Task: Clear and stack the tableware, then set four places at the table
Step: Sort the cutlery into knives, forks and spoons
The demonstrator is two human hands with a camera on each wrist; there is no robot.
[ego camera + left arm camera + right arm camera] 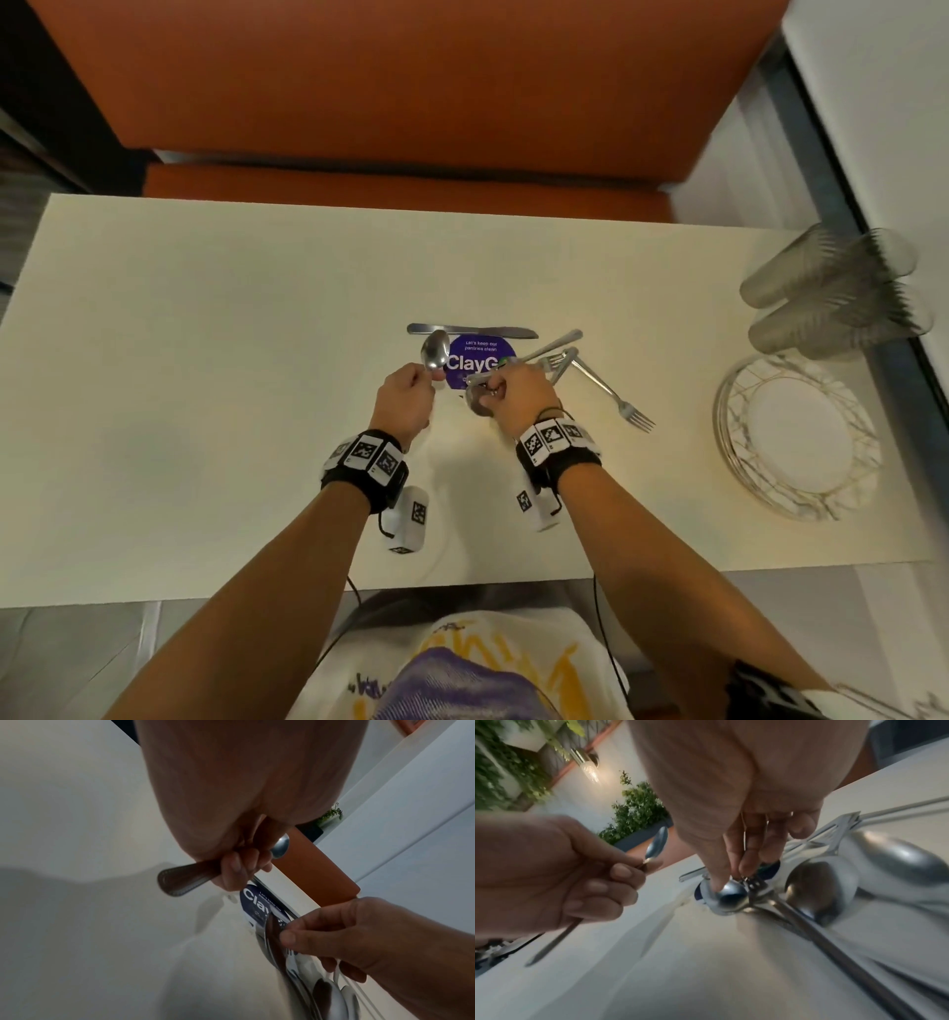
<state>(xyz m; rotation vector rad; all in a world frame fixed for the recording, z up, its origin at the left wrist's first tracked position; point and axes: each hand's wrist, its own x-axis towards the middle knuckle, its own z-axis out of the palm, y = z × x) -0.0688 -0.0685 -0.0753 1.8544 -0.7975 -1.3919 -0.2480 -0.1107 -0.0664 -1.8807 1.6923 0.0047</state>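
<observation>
My left hand (426,377) grips a metal spoon (435,353) by its handle, bowl pointing away from me, just above the table. In the left wrist view the spoon's handle (185,880) sticks out below the curled fingers. My right hand (495,393) reaches into a small pile of cutlery (557,354) at the table's middle. There the thumb and fingertips (746,866) pinch a spoon bowl (731,894) and fork tines together. Two more spoons (818,882) lie beside them. A knife (472,331) lies crosswise behind the pile. A fork (616,395) points to the right.
A round purple ClayGo sticker (480,360) marks the cream table (205,360) under the cutlery. Clear glasses (832,288) stand at the right edge. Nearer me a wire basket (739,493) holds stacked white plates. An orange bench (390,92) runs along the far side.
</observation>
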